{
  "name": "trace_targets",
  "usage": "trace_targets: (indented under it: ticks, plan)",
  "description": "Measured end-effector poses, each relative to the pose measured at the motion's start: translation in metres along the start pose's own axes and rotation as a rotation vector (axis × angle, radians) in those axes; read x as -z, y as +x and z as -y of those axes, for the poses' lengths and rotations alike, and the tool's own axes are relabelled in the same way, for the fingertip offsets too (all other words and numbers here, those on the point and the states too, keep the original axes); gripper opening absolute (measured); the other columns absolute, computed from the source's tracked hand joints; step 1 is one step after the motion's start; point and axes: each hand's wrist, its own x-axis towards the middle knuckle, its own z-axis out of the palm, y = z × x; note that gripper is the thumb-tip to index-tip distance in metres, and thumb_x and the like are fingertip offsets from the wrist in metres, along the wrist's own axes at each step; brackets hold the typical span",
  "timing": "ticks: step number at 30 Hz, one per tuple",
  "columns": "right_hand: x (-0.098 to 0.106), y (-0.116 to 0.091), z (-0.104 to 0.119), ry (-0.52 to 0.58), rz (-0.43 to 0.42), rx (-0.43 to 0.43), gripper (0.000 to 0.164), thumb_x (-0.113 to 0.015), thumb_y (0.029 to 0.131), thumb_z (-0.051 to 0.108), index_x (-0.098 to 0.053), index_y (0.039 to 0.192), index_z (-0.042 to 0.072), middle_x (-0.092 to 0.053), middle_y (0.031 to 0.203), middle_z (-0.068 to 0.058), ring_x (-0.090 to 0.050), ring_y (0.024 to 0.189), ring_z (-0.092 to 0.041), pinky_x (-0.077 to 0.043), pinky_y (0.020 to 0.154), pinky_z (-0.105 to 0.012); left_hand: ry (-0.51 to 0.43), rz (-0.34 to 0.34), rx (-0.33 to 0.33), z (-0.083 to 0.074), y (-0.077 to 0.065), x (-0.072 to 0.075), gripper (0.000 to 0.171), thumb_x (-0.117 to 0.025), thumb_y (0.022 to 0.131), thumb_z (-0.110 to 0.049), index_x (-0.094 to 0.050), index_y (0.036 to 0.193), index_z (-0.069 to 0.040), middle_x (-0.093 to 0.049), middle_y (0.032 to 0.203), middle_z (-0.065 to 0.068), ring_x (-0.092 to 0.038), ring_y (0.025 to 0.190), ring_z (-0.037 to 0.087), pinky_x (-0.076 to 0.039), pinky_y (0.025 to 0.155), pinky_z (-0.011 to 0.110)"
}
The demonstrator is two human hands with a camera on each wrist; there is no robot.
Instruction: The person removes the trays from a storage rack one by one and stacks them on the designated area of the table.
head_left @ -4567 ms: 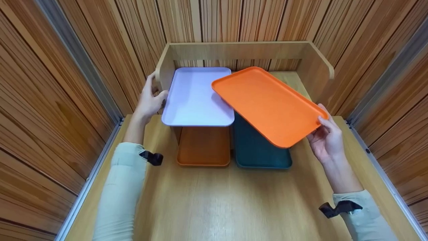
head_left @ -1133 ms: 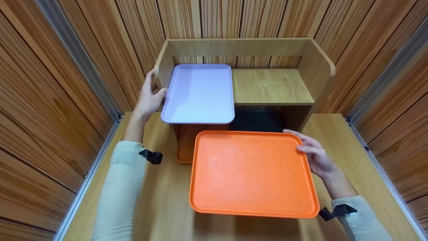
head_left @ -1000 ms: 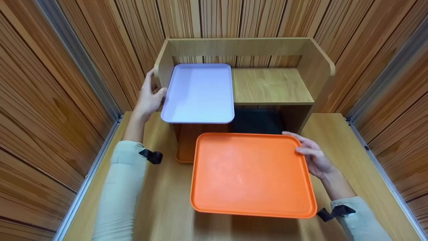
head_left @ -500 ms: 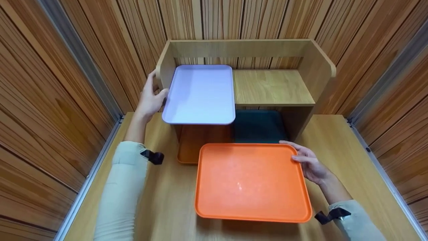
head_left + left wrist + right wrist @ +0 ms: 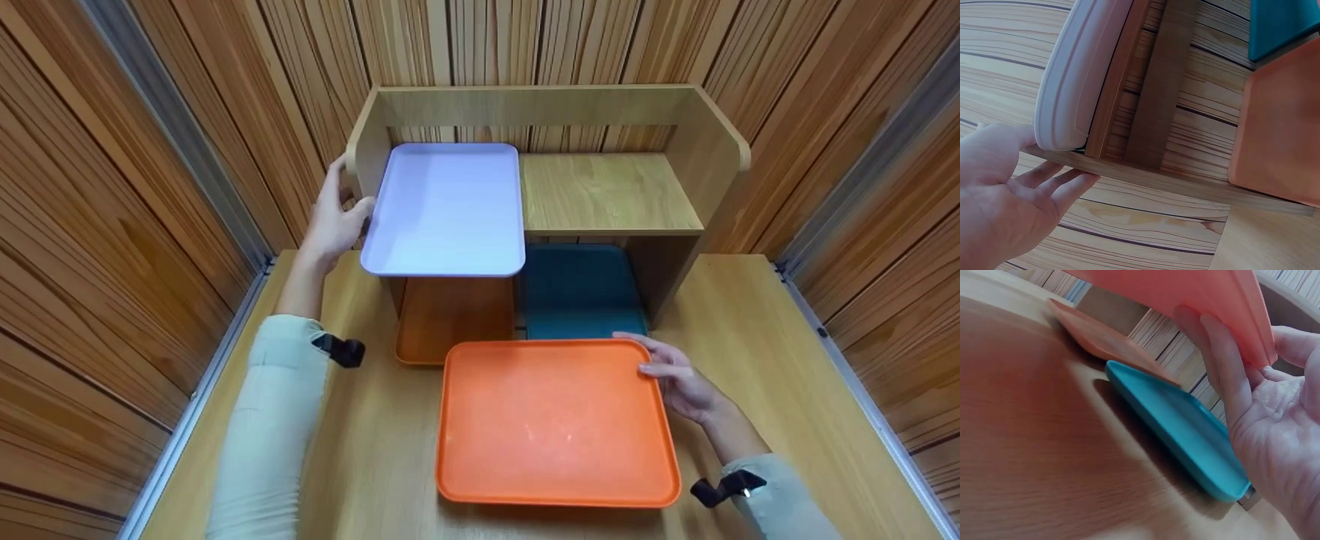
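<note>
My right hand [image 5: 682, 382] pinches the top right corner of a bright orange tray [image 5: 555, 424], thumb on top and fingers beneath. In the right wrist view that tray [image 5: 1224, 304] is raised over the table. My left hand [image 5: 335, 225] grips the left side panel [image 5: 365, 150] of a small wooden shelf; the left wrist view shows fingers [image 5: 1072, 194] along the panel's outer face and the thumb by the lilac tray's corner. The lilac tray [image 5: 446, 210] lies on the shelf's upper board, jutting past its front edge.
Below the upper board lie a brown-orange tray [image 5: 457, 319] on the left and a teal tray [image 5: 581, 289] on the right, its front partly behind the held tray. The upper board's right half [image 5: 615, 191] is bare. Wood-panelled walls [image 5: 135, 225] enclose the table [image 5: 375, 450].
The orange tray has come off the shelf's right side, turned crosswise and moved toward me, lowering over the table. More of the teal tray now shows. The left hand stays on the panel.
</note>
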Motion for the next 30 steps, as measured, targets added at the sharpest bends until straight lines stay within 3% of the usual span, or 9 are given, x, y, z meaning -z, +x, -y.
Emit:
trace_targets:
  ticks: [11,18,24,30]
  plan:
    - [0.002,-0.006,-0.025,0.02,-0.053,-0.068,0.065,-0.02,0.116,-0.011,-0.043,0.172,0.012,-0.062,0.168,-0.011,-0.069,0.148,-0.028,-0.059,0.118,-0.042,0.0,-0.003,0.001,0.004,0.0,-0.001,0.077,-0.052,0.115,-0.011,-0.017,0.181,-0.028,-0.032,0.183,0.025,-0.039,0.167,0.046,-0.048,0.126,0.071]
    - [0.0,-0.005,-0.031,0.019,-0.129,-0.112,0.063,-0.024,0.116,-0.01,-0.047,0.17,0.013,-0.065,0.165,-0.008,-0.071,0.146,-0.025,-0.06,0.118,-0.041,0.0,-0.006,0.003,0.001,0.002,0.001,0.078,-0.052,0.116,-0.011,-0.015,0.182,-0.029,-0.032,0.184,0.025,-0.039,0.166,0.047,-0.049,0.124,0.072]
    - [0.004,-0.007,-0.037,0.021,-0.147,-0.14,0.063,-0.025,0.117,-0.009,-0.047,0.17,0.015,-0.065,0.165,-0.006,-0.07,0.146,-0.023,-0.059,0.119,-0.039,0.01,-0.01,0.001,0.001,0.002,0.001,0.079,-0.053,0.116,-0.011,-0.014,0.182,-0.028,-0.028,0.186,0.023,-0.034,0.17,0.046,-0.045,0.129,0.072]
    - [0.008,-0.01,-0.044,0.011,-0.155,-0.15,0.062,-0.026,0.117,-0.009,-0.045,0.17,0.014,-0.064,0.164,-0.005,-0.071,0.146,-0.023,-0.059,0.119,-0.04,0.011,-0.008,0.001,0.0,0.001,0.001,0.079,-0.053,0.115,-0.011,-0.015,0.182,-0.029,-0.032,0.184,0.024,-0.04,0.167,0.045,-0.05,0.123,0.072]
